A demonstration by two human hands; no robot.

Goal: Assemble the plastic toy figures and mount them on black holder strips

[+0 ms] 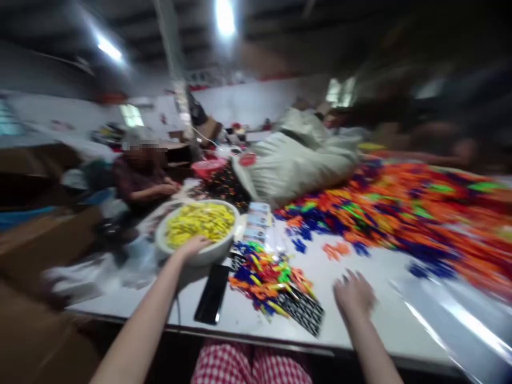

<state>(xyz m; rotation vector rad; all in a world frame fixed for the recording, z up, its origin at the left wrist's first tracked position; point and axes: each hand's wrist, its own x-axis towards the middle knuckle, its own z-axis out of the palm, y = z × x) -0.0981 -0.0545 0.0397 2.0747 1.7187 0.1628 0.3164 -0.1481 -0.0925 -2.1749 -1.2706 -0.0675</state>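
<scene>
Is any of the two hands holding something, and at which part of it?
The left hand holds the white bowl of yellow pieces at its near rim. The right hand is open and holds nothing.

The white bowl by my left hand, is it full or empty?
Full: yellow pieces are heaped about to the rim of the bowl, which the left hand touches.

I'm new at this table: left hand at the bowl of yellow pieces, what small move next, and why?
Probably bring the right hand across onto the small coloured pile: it hovers open over bare table, while the left hand touches the bowl at its rim.
</scene>
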